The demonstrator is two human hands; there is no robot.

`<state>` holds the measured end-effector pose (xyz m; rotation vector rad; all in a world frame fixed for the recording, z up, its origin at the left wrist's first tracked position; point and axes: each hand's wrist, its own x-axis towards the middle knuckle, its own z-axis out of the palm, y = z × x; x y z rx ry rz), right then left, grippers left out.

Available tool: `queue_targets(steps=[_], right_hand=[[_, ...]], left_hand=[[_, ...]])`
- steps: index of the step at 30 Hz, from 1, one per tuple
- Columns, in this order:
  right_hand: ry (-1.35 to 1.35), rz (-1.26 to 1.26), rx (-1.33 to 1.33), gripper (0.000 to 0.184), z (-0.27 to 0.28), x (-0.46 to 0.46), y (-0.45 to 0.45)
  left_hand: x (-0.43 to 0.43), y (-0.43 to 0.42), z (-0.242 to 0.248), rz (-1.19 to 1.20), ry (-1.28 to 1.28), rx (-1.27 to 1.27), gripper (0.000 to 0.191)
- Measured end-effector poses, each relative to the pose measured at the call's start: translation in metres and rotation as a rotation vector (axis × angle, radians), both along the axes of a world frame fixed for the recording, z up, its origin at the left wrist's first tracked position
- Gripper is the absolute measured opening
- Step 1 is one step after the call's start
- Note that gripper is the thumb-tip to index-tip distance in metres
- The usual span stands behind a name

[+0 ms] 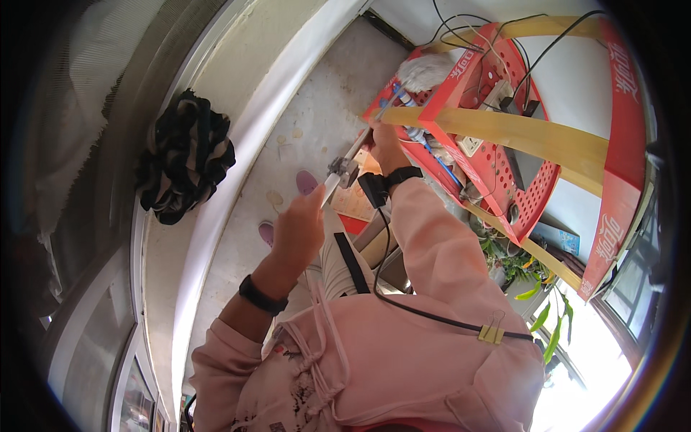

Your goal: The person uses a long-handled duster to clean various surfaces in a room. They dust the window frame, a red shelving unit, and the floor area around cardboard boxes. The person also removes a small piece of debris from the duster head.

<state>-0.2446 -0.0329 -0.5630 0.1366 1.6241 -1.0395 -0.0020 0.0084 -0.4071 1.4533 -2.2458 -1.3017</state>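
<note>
My left hand (299, 227) is closed around the pale handle of a long thin tool (330, 189). A ragged grey lump (343, 170), whose kind I cannot tell, sits on the tool just beyond that hand. Farther up, the fingers of my right hand (384, 146) are curled around a thin pale shaft (359, 143), which seems to continue from the handle. Its far end reaches the lower tray of a red perforated shelf (532, 205) with yellow posts. Near that end lie a white fluffy item (426, 73) and blue-and-white items (414, 134).
Black cables (521, 65) hang over the shelf, near a power strip (495, 97) and a dark flat object (518, 168). A potted plant (550, 318) stands at lower right. Dark twisted cloth (183, 156) lies on the ledge (237, 70) at left. Printed card (353, 202) is below my hands.
</note>
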Motion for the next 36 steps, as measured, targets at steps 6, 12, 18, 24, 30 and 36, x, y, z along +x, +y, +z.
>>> queue_targets(steps=[6, 12, 18, 24, 30, 36], right_hand=[[0.13, -0.062, -0.063, 0.014, 0.019, 0.013, 0.007], [0.087, 0.008, 0.123, 0.02, -0.008, 0.011, 0.012], [-0.073, 0.155, 0.062, 0.02, -0.006, 0.047, -0.003], [-0.082, 0.179, -0.103, 0.017, 0.058, 0.092, 0.017], [-0.075, 0.161, -0.088, 0.018, 0.071, 0.097, 0.052], [-0.055, -0.101, 0.089, 0.01, 0.019, 0.053, 0.035]], left_hand=[[0.013, -0.01, 0.028, -0.06, 0.031, 0.107, 0.034], [0.013, -0.013, 0.019, -0.003, 0.176, 0.312, 0.038], [0.043, -0.006, 0.037, 0.105, 0.099, 0.16, 0.037], [0.09, 0.014, 0.078, 0.101, 0.028, 0.168, 0.038], [0.105, 0.047, 0.076, 0.021, 0.065, 0.224, 0.044], [0.064, 0.001, 0.043, -0.154, -0.028, 0.047, 0.039]])
